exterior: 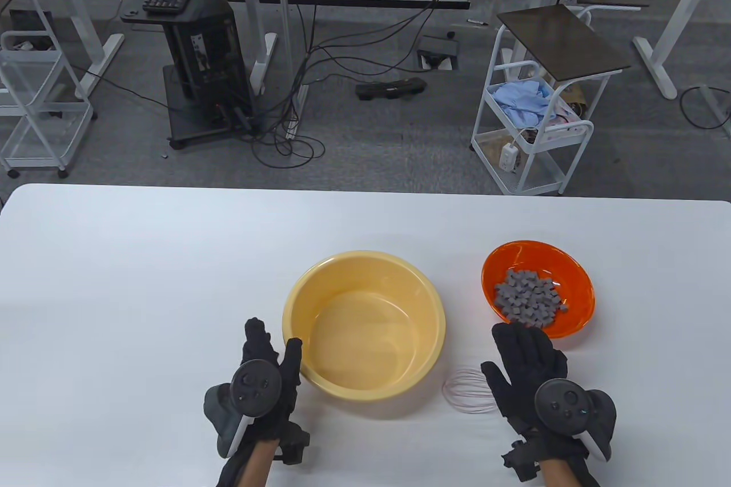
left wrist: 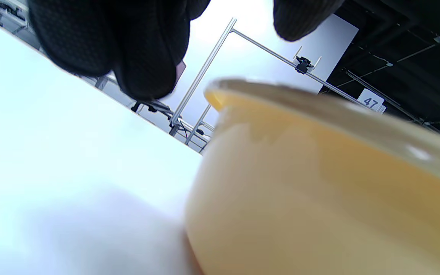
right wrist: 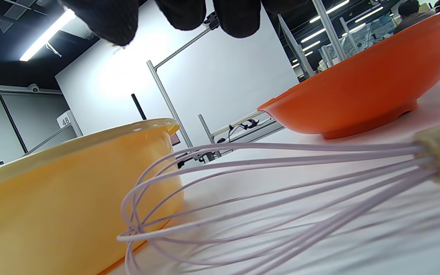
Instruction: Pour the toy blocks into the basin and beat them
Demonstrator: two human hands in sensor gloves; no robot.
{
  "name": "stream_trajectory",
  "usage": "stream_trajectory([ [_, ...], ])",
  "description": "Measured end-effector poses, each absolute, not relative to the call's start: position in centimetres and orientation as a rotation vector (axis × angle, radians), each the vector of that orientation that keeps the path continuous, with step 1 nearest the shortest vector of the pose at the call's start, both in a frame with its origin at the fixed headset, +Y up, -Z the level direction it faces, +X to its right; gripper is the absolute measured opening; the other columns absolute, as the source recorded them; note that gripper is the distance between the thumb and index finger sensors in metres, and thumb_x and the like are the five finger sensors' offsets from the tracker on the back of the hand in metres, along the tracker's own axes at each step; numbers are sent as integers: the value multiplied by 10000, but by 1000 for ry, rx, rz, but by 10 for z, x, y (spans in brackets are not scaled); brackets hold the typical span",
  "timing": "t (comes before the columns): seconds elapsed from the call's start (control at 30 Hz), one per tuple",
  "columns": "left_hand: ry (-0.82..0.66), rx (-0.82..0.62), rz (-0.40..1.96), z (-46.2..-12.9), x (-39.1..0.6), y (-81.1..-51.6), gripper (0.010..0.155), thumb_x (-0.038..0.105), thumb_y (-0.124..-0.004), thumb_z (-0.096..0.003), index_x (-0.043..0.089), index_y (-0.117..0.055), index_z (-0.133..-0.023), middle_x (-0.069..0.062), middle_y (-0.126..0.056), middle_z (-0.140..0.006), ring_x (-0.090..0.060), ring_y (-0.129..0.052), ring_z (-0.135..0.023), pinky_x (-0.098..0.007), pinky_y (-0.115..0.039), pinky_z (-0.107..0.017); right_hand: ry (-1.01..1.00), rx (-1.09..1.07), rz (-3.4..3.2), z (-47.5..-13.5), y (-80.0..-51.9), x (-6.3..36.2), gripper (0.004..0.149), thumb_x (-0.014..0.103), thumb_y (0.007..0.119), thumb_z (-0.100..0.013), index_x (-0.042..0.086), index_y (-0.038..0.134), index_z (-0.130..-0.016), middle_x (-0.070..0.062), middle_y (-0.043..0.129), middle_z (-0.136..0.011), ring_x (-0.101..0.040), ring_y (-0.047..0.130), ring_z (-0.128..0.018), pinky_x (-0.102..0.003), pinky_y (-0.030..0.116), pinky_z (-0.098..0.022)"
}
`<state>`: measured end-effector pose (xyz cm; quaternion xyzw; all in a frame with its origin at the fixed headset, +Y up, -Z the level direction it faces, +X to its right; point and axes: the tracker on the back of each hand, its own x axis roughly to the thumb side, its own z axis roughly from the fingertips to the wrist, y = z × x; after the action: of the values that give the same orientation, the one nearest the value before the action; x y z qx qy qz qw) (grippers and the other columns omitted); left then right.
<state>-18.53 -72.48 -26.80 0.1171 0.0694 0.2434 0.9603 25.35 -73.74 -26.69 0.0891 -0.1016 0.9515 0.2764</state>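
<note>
A yellow basin [exterior: 364, 322] stands empty in the middle of the white table [exterior: 114, 293]. To its right an orange bowl [exterior: 577, 276] holds a heap of small grey toy blocks [exterior: 528, 297]. A pale lilac whisk [exterior: 469, 391] lies between the two, its wires near the basin [right wrist: 52, 198] and its handle end by the orange bowl [right wrist: 361, 88] in the right wrist view. My left hand [exterior: 268, 367] rests open beside the basin's left rim [left wrist: 319, 103], holding nothing. Over the whisk [right wrist: 266, 191] hovers my right hand [exterior: 528, 358], open, its fingertips reaching the bowl's near rim.
Beyond the table's far edge stand a white cart [exterior: 537, 121] with cloth, a black computer stand [exterior: 194, 53] with a keyboard, and floor cables [exterior: 320, 70]. The table's left half is bare white surface.
</note>
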Motion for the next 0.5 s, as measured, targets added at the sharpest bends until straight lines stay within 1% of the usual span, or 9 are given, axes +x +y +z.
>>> stream_trajectory([
  [0.07,130,252,457,-272,-192,-716,771,457,-580,-714,-121,-342,-1164,-403,-590,-1133,-537,-780,-972,-707,-688,-654,-279,237,2557,-267,-737,253,631,481,628,-668,196,378,-1173,-220,344,-1237,-539,226,-1086,-800,179,-715],
  [0.23,45,264,314,-280,-212,-707,764,473,-569,-710,-56,-303,-1193,-369,-486,-1207,-585,-619,-1081,-790,-557,-698,-277,248,2575,-268,-738,252,631,481,628,-668,197,378,-1173,-221,346,-1236,-538,228,-1086,-800,180,-715],
  [0.37,-2,285,201,-278,-222,-721,739,478,-572,-700,1,-320,-1206,-333,-457,-1236,-604,-533,-1117,-843,-458,-694,-274,235,2574,-268,-739,255,630,480,628,-668,197,379,-1173,-221,346,-1236,-538,228,-1087,-800,179,-715],
  [0.5,-9,343,144,-271,-223,-740,717,471,-582,-693,11,-365,-1198,-316,-502,-1225,-611,-535,-1109,-860,-444,-670,-273,225,2581,-268,-739,257,632,480,628,-668,194,377,-1173,-221,346,-1236,-538,233,-1088,-803,181,-713],
])
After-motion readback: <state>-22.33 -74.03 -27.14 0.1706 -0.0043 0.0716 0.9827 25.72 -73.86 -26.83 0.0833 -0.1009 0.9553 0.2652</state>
